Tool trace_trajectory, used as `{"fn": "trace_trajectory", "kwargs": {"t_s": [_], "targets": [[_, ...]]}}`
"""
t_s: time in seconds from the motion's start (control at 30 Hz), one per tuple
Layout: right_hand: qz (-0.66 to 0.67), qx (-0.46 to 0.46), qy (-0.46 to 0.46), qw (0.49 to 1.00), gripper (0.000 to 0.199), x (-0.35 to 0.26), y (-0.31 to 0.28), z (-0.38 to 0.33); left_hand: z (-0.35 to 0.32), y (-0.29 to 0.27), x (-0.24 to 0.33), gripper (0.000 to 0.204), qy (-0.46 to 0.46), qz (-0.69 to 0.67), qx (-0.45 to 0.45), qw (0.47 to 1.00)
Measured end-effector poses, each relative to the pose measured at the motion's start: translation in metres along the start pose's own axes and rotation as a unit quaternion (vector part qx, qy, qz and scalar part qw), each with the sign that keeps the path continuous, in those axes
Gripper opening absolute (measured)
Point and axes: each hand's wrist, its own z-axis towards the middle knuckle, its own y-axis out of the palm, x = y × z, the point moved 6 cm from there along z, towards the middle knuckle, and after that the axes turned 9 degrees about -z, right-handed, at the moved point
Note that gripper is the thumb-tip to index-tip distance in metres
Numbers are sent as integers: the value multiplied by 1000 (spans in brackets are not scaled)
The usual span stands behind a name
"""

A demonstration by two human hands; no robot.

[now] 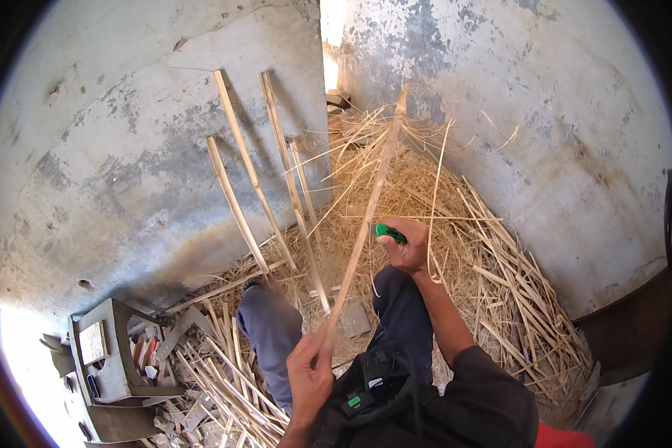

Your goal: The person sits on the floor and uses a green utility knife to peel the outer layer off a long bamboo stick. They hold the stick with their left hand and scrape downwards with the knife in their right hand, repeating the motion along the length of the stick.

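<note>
From my end of the feed, I have the left hand (311,373) near six o'clock, clamped round the lower end of a long bamboo-like strip (381,172) that slants up to one o'clock between the knees. The right hand (409,250), just past three, is closed on a green-and-black handle (392,234) beside the strip's middle; I can't tell whether they touch.

Two worn, patchy plaster walls fill the room: the left wall (127,187) at ten, the right wall (545,97) at two, with bright light between them at twelve. Four leaning strips (237,131) rest against the left one at eleven. Pale shavings (425,179) cover the ground ahead, with cut lengths (508,291) heaped at four and more offcuts (224,373) at seven, near a grey open-sided box (157,390) at eight.
</note>
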Motion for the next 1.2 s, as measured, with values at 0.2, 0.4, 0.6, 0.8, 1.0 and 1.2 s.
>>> {"fn": "trace_trajectory", "kwargs": {"t_s": [0.2, 0.4, 0.6, 0.8, 1.0, 1.2], "targets": [[-19, 58, 64, 996, 31, 40, -15, 11, -15, -4, -10, 31, -27, 33, -29, 999], [-22, 60, 97, 993, 29, 68, -20, 26, -18, -5, -13, 32, -36, 6, -26, 999], [-56, 94, 100, 989, 32, 103, -29, 43, -29, -7, -14, 32, -39, 26, -47, 998], [171, 35, 259, 950, 39, 128, -11, 31, -22, -8, -19, 31, -28, 20, -35, 999], [276, 42, 311, 909, 37, 107, 0, 19, -11, -7, -25, 32, 2, 40, -23, 999], [361, 16, 343, 867, 36, 39, 16, -18, 4, -3, -18, 35, 11, 64, 0, 998]]}}
